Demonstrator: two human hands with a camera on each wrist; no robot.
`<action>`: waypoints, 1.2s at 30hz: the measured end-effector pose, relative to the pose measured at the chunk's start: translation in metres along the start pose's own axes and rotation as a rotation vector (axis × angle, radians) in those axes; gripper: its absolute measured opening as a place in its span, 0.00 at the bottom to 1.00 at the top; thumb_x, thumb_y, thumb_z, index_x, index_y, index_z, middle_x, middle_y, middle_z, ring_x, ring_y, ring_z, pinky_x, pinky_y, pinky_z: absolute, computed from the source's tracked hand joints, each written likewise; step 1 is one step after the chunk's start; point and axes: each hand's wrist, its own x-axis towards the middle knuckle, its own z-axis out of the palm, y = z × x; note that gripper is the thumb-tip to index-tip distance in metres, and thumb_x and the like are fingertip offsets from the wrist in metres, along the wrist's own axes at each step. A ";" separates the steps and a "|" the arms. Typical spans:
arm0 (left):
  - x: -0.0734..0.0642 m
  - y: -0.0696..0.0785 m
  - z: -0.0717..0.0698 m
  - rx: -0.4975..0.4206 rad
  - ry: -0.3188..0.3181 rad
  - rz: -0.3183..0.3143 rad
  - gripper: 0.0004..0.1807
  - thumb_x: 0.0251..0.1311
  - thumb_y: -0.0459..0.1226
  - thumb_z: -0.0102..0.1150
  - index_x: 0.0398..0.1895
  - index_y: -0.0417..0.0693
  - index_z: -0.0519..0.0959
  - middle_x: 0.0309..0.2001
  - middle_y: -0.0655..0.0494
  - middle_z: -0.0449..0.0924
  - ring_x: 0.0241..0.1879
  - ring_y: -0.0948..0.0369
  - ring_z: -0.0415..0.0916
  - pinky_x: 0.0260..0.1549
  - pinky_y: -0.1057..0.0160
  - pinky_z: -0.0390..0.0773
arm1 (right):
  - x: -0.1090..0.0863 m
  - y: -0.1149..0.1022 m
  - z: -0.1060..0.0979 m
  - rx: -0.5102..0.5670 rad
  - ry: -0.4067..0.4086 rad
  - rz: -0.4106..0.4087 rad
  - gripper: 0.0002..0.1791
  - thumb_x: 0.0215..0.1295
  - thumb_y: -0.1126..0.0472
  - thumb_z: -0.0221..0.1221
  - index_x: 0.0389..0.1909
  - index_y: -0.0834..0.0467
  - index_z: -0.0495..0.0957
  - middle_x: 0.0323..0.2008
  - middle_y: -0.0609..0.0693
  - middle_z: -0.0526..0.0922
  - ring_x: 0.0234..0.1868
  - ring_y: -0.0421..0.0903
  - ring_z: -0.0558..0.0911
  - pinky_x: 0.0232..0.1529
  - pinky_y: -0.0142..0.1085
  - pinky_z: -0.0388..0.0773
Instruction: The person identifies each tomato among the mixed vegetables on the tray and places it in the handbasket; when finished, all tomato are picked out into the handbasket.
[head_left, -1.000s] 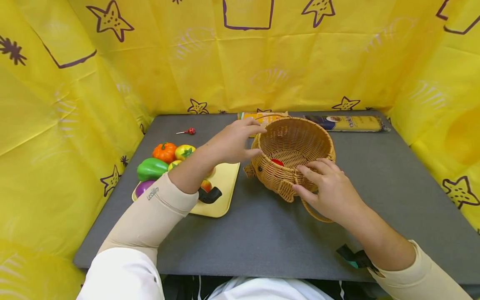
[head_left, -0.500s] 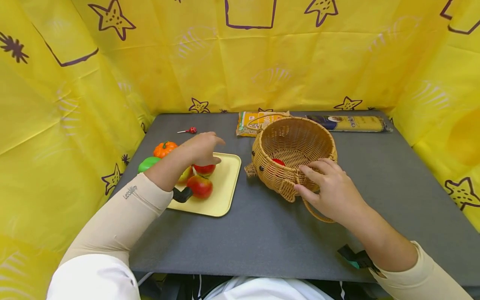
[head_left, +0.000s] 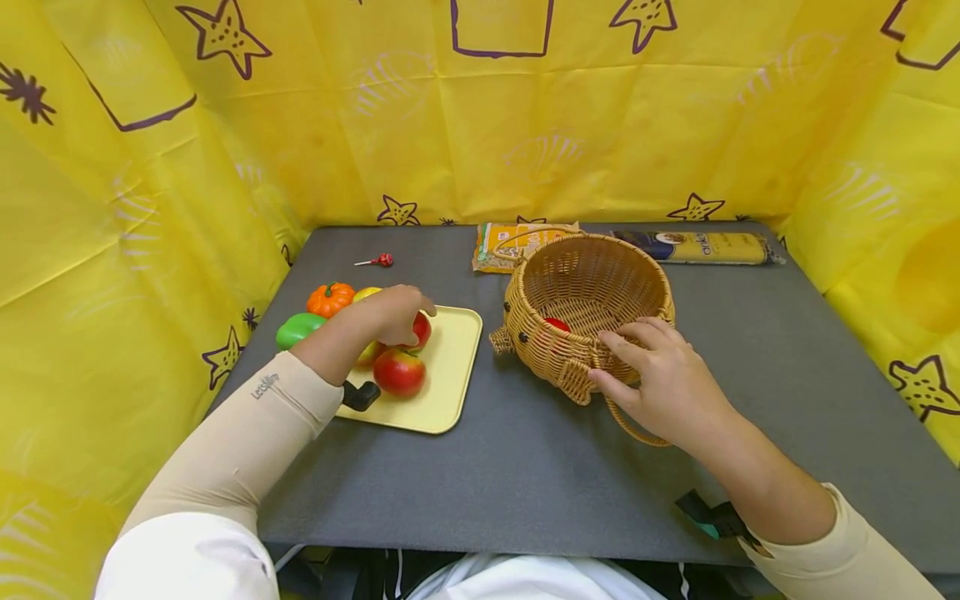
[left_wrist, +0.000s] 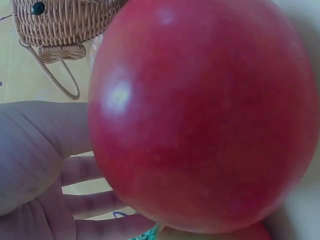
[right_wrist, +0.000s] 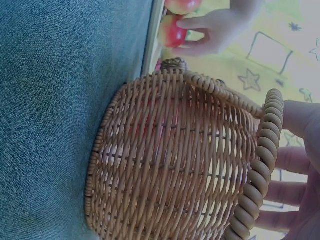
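My left hand (head_left: 390, 317) reaches down over the yellow tray (head_left: 450, 367), its thumb and fingers around the sides of a red apple (right_wrist: 172, 32). A second red apple (head_left: 399, 372) lies just in front and fills much of the left wrist view. To the right stands a round wicker basket (head_left: 555, 358) with an animal face, a red thing (head_left: 557, 323) lying inside. My right hand (head_left: 667, 375) grips the basket's near rim, thumb outside and fingers over the edge. One handle (right_wrist: 250, 195) hangs down beside that hand.
An orange pumpkin (head_left: 330, 300), a green vegetable (head_left: 300, 330) and yellow produce share the tray's left side. Behind lie a lollipop (head_left: 383, 260), an orange packet (head_left: 491, 250) and a long pasta bag (head_left: 705, 247). Yellow cloth walls enclose the table.
My left hand has moved from the basket's left rim back left to the tray, then lowered onto an apple and closed around it. The right hand has stayed on the basket rim.
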 end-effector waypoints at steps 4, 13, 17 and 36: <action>-0.002 -0.001 0.000 0.013 0.017 0.014 0.25 0.55 0.33 0.70 0.59 0.42 0.83 0.54 0.44 0.83 0.52 0.45 0.76 0.57 0.49 0.77 | 0.000 0.000 0.000 -0.004 -0.008 0.007 0.26 0.56 0.53 0.74 0.53 0.61 0.86 0.45 0.59 0.83 0.50 0.60 0.79 0.41 0.60 0.81; -0.006 -0.004 -0.002 -0.050 0.099 -0.017 0.22 0.56 0.36 0.72 0.56 0.48 0.85 0.51 0.45 0.80 0.50 0.48 0.76 0.50 0.51 0.82 | 0.000 0.000 0.000 -0.007 -0.006 0.002 0.26 0.56 0.53 0.74 0.53 0.61 0.86 0.44 0.58 0.82 0.50 0.61 0.79 0.40 0.59 0.81; -0.008 -0.001 -0.009 -0.081 0.166 0.018 0.20 0.56 0.37 0.73 0.54 0.48 0.85 0.51 0.45 0.79 0.51 0.47 0.75 0.50 0.51 0.82 | 0.000 0.000 0.000 -0.006 -0.017 0.013 0.26 0.56 0.53 0.74 0.54 0.60 0.86 0.45 0.58 0.82 0.51 0.61 0.79 0.39 0.60 0.81; -0.022 0.033 -0.050 -0.209 0.404 0.098 0.26 0.62 0.40 0.68 0.65 0.49 0.80 0.63 0.49 0.74 0.61 0.48 0.71 0.54 0.50 0.82 | -0.001 -0.001 0.000 -0.012 -0.029 0.029 0.26 0.57 0.51 0.73 0.54 0.60 0.86 0.45 0.59 0.82 0.52 0.62 0.79 0.39 0.62 0.81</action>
